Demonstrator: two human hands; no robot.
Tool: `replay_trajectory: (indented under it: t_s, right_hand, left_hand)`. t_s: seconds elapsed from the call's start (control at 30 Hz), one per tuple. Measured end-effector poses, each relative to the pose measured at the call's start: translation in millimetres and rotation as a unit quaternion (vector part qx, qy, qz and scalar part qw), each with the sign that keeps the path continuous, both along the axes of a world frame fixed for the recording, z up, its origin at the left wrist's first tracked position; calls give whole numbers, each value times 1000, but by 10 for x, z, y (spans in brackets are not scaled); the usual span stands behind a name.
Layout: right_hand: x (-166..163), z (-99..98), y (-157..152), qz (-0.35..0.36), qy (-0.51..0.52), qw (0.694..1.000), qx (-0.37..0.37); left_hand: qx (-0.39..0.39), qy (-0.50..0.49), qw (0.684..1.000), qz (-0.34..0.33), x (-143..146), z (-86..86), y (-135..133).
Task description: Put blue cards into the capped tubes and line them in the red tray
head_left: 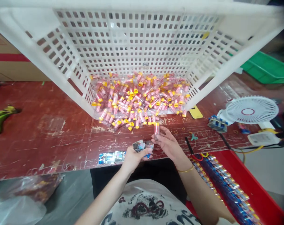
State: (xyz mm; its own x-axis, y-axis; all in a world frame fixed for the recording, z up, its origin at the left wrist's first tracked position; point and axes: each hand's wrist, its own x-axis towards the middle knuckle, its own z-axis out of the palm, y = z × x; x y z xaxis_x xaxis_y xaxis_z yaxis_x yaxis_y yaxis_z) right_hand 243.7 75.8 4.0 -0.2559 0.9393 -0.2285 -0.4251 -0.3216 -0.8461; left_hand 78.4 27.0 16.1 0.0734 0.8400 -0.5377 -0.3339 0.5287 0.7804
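Red, scarred tabletop [50,131] carrying a tilted white perforated crate [142,47] whose open mouth spills a heap of small clear tubes [137,100] with yellow caps and pink labels toward the near edge. At that edge, the right hand [170,145] pinches one upright tube [156,129] between thumb and fingertips, closed on it. The left hand [132,157] grips a small printed sleeve or label [142,146], fingers curled round it, just beside the tube. More printed pieces [111,157] lie flat on the near edge, left of the hands. A red tray [249,184] with rows of finished-looking pieces sits off the near right corner; a white fan [251,110] stands near the right edge. Judged step: joining sleeve and tube. The next move calls for aligning the sleeve's opening with the tube's end.
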Motion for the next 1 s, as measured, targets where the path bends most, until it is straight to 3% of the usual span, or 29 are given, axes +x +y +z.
replay_trajectory:
  t_s: [0.2, 0.43, 0.53, 0.63, 0.77, 1.0]
  right_hand:
    - [-48, 328, -58, 6, -93, 978, 186]
    - [11, 338, -166, 17, -225, 929, 293]
    - [34, 315, -157, 35, -207, 940, 269]
    - [49, 274, -102, 49, -145, 968, 197]
    - [54, 207, -67, 59, -120, 984, 122]
    - [89, 80, -123, 38, -84, 992, 80]
  left_hand:
    - [60, 48, 997, -27, -29, 36, -31]
    - [29, 35, 999, 1, -3, 40, -20]
    - [29, 22, 999, 4, 17, 24, -13]
    - [35, 29, 999, -8, 19, 1, -20]
    - [72, 4, 997, -26, 39, -47, -50]
    - [-24, -118, 992, -31, 128, -85, -49]
